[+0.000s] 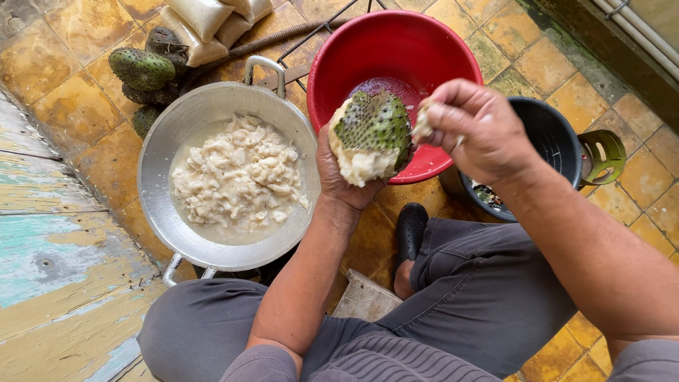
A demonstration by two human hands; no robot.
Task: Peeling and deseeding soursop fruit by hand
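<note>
1. The left hand (343,177) cups a cut piece of spiky green fruit (371,134) from below, fingers closed around its rind, white flesh facing the person.
2. The right hand (474,127) is just right of the fruit, its fingertips pinched together on a small bit of white pulp (423,124) at the fruit's upper right edge.
3. Both hands hold the fruit above the near rim of a red basin (424,49) that stands on the yellow tiled floor (71,78).
4. Left of the hands, a metal pan (155,163) with two handles holds a heap of white pulp in milky juice.
5. Whole green fruits (141,68) lie on the floor beyond the pan, next to filled pale bags (205,21).
6. A black bucket (552,131) stands to the right, beneath the right wrist.
</note>
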